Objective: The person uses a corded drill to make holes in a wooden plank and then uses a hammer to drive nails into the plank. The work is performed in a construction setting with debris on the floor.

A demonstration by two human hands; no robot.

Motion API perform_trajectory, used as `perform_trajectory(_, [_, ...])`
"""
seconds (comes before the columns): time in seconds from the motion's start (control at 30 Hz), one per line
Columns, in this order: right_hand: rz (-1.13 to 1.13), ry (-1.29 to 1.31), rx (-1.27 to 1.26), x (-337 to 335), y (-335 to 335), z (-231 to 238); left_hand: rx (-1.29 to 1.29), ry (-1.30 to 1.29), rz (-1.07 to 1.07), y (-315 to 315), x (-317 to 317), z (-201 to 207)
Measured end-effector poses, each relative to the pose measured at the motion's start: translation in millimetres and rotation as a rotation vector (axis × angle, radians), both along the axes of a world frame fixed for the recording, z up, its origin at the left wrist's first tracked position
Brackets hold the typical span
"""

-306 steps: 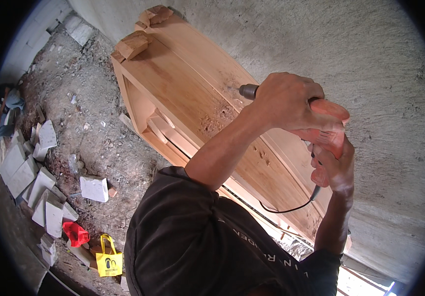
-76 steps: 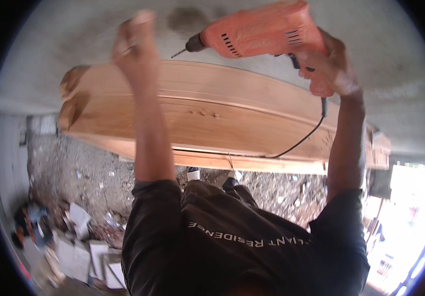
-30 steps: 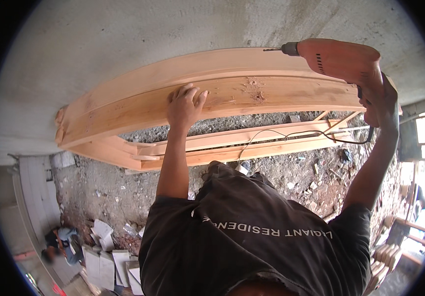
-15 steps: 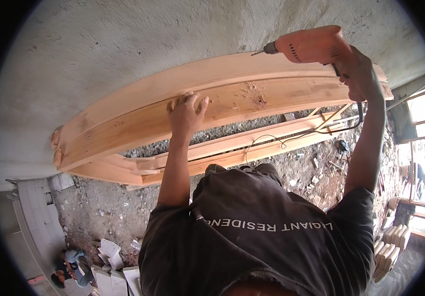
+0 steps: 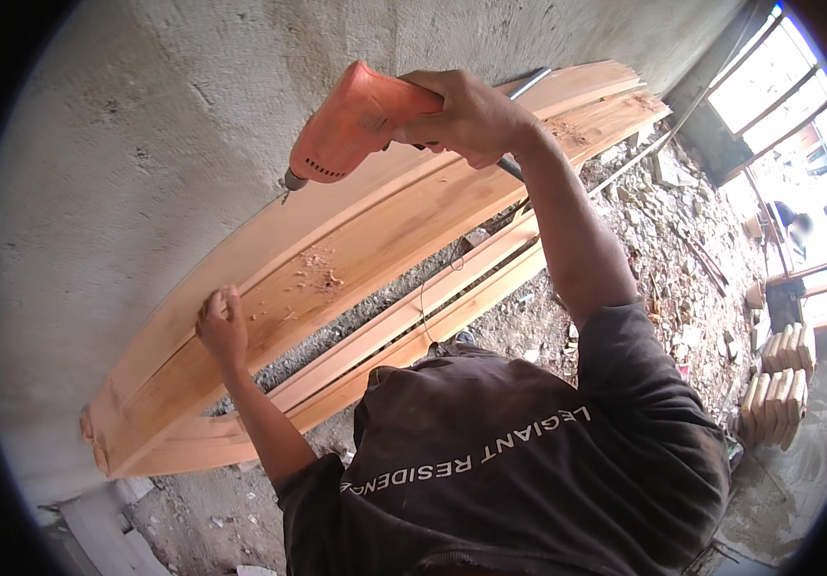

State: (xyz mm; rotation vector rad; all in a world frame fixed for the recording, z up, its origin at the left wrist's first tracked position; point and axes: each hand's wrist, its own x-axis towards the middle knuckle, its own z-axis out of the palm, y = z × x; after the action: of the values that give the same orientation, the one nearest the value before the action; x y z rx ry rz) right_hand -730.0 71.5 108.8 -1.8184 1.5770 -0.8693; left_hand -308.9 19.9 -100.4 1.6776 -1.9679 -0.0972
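My right hand [image 5: 466, 120] is wrapped round the handle of an orange corded power drill [image 5: 341, 130]. A thin bit in the drill's dark chuck points down and left, in front of the rough wall. Below it lies a long wooden door or window frame [image 5: 384, 230] with a stepped edge, its far side along the wall. On that step, left of the drill, rests my left hand [image 5: 223, 331], fingers loosely bent and partly hidden, holding no tool. Wood shavings [image 5: 319, 272] are scattered on the near board. Part of the drill's cable shows below my right wrist.
A bare cement wall [image 5: 144, 173] rises beyond the frame. Rubble [image 5: 682, 250] covers the ground at right, where a thin pole slants. Stacked pale slabs [image 5: 776, 384] stand farther right, near a bright barred opening [image 5: 778, 96]. A metal rod [image 5: 530, 83] lies behind my right hand.
My right hand has carried the drill leftward, and its bit has turned to point more downward. The left hand has shifted left along the frame. The whole view has tilted.
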Motion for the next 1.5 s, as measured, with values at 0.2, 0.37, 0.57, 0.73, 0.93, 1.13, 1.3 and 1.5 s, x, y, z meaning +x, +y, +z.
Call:
perform_trajectory(0.2, [0.119, 0.031, -0.098, -34, -20, -8, -0.049, 0.059, 0.046, 2, 3, 1])
perform_trajectory(0.37, [0.102, -0.037, 0.031, -26, -25, 0, -0.051, 0.033, 0.053, 4, 11, -10])
perform_trajectory(0.57, [0.120, -0.002, -0.066, -24, -41, -7, -0.074, -0.044, 0.146, 3, -2, -3])
perform_trajectory(0.73, [0.085, 0.026, -0.049, -2, -46, -7, -0.034, 0.005, 0.192, 13, -3, 0])
perform_trajectory(0.93, [0.033, 0.023, 0.005, 15, -46, -6, -0.093, -0.036, 0.138, 5, -2, -4])
perform_trajectory(1.13, [-0.025, 0.067, -0.034, 17, -45, -3, -0.145, 0.209, -0.022, -17, -35, 15])
perform_trajectory(1.3, [0.111, 0.014, -0.026, 19, -51, -5, -0.434, 0.577, -0.421, -33, -161, 98])
perform_trajectory(1.5, [0.049, 0.111, 0.030, 28, -49, 10, -0.493, 0.672, -0.312, -61, -213, 113])
